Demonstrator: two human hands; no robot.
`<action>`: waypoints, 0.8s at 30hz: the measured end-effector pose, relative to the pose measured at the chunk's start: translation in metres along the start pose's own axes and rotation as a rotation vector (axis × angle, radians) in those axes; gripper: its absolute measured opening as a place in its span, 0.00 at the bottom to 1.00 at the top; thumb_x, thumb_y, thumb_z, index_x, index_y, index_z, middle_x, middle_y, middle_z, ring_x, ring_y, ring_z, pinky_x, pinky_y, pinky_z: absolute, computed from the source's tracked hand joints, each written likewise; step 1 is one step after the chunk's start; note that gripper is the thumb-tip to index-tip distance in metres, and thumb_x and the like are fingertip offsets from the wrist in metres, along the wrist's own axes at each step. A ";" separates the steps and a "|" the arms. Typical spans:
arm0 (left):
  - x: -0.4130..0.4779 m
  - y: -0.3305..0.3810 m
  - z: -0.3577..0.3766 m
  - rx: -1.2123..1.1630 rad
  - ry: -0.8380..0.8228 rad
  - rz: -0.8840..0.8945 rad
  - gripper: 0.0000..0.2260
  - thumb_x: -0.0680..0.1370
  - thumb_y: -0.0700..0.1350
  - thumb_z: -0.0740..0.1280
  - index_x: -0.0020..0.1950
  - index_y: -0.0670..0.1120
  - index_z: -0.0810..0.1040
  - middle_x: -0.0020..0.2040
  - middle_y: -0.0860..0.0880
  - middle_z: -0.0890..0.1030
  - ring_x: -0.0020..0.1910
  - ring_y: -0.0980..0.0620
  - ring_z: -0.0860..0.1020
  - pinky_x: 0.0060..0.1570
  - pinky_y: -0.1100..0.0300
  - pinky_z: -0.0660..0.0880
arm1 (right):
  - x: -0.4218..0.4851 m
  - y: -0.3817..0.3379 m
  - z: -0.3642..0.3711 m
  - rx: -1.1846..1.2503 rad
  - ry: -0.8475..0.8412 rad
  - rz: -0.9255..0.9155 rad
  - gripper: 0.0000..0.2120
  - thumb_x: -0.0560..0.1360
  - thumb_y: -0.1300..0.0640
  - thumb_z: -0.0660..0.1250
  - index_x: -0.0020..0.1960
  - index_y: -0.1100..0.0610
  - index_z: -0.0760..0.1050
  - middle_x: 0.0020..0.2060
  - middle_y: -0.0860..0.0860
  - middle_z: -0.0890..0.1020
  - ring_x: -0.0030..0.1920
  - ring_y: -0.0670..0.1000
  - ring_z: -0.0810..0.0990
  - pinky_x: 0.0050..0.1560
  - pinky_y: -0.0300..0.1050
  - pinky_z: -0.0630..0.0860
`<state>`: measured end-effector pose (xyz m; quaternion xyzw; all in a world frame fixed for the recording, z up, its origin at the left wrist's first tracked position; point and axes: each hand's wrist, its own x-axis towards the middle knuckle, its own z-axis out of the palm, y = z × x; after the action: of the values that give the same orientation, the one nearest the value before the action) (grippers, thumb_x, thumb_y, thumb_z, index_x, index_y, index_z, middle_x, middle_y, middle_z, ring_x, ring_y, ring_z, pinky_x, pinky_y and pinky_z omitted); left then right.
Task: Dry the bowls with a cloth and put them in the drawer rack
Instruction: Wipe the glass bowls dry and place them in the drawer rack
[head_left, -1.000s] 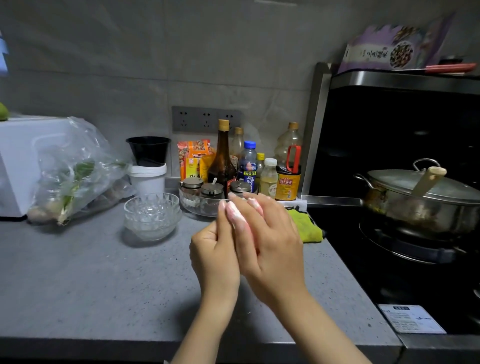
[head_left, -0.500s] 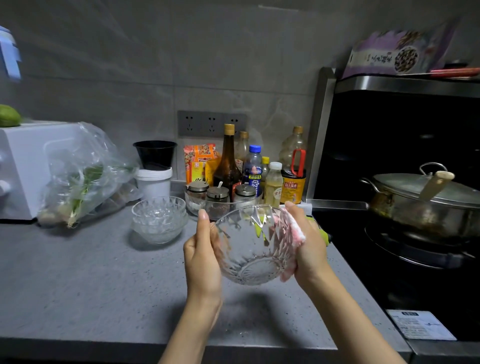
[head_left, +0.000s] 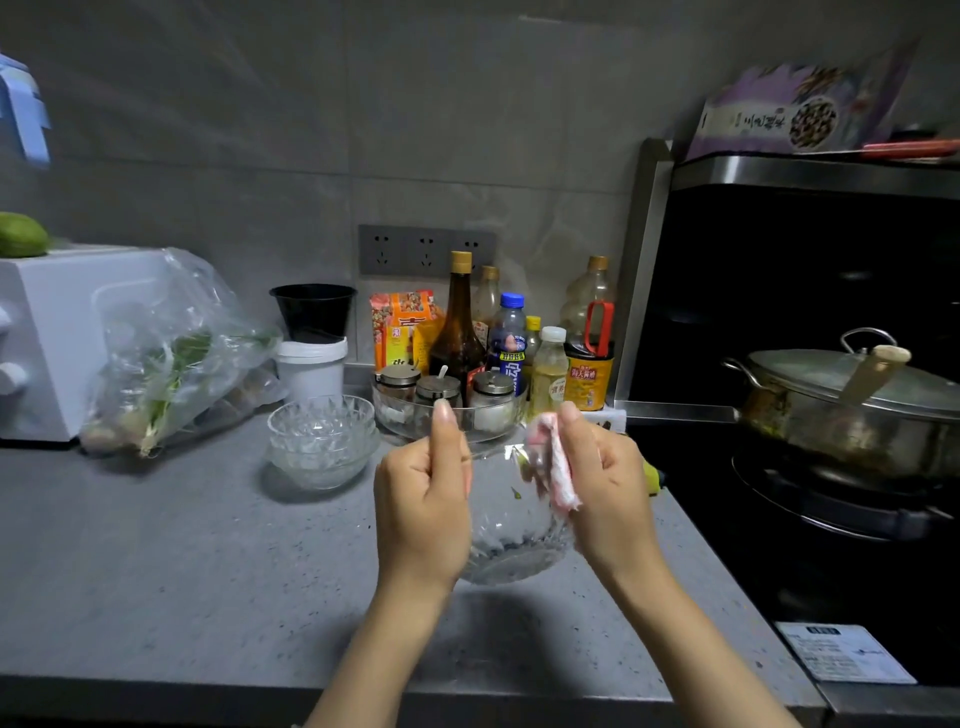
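I hold a clear cut-glass bowl (head_left: 514, 540) above the grey counter (head_left: 182, 571), between both hands. My left hand (head_left: 423, 499) grips its left rim, thumb pointing up. My right hand (head_left: 605, 488) pinches a pink-and-white cloth (head_left: 553, 467) against the bowl's right rim. A stack of similar glass bowls (head_left: 322, 439) sits on the counter to the left, behind my hands. The drawer rack is not in view.
Behind the bowls stand sauce bottles (head_left: 460, 322), spice jars in a glass dish (head_left: 447, 410), a white tub with a black cup (head_left: 311, 343), a plastic bag of greens (head_left: 171, 358) and a white appliance (head_left: 47, 338). A lidded pot (head_left: 852, 400) sits on the stove at right.
The bowl has turned from facing me to upright and sits lower. My right hand has shifted the cloth from the bowl's outside onto its right rim; my left hand has closed on the left rim.
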<state>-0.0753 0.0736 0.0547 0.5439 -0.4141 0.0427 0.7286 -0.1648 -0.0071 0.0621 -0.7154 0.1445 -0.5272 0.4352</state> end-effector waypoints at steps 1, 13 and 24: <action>-0.002 0.000 0.002 -0.012 0.045 -0.039 0.31 0.81 0.60 0.53 0.25 0.42 0.58 0.21 0.52 0.59 0.22 0.54 0.59 0.27 0.53 0.55 | -0.004 0.001 0.003 -0.092 0.012 -0.069 0.22 0.80 0.46 0.53 0.43 0.56 0.82 0.31 0.52 0.81 0.33 0.44 0.78 0.33 0.36 0.71; -0.011 0.007 0.008 -0.095 0.201 -0.136 0.26 0.75 0.61 0.53 0.20 0.49 0.62 0.18 0.54 0.59 0.20 0.57 0.58 0.23 0.64 0.54 | -0.010 0.009 0.014 -0.035 -0.006 -0.105 0.18 0.78 0.43 0.50 0.62 0.40 0.72 0.58 0.32 0.76 0.63 0.35 0.71 0.59 0.27 0.66; -0.015 0.005 0.007 -0.102 0.180 -0.181 0.26 0.73 0.64 0.55 0.21 0.48 0.62 0.19 0.53 0.60 0.21 0.57 0.58 0.24 0.60 0.57 | -0.012 0.002 0.023 -0.184 0.047 -0.233 0.15 0.81 0.50 0.52 0.56 0.45 0.77 0.51 0.46 0.82 0.53 0.42 0.78 0.50 0.33 0.74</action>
<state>-0.0912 0.0753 0.0493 0.5353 -0.2980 0.0044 0.7904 -0.1491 0.0107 0.0517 -0.7516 0.1181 -0.5753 0.3002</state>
